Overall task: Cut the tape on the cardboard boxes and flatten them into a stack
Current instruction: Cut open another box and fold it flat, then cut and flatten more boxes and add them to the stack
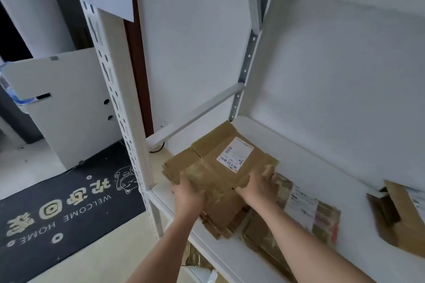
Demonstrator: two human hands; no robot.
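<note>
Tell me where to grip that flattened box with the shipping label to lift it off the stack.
Grip the flattened box by its two side edges, coming from the near side as the left hand and right hand do: it lies flat, wide and thin.

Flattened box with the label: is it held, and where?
Yes. Left hand grips the flattened box at its near-left edge; right hand holds its near-right edge.
</note>
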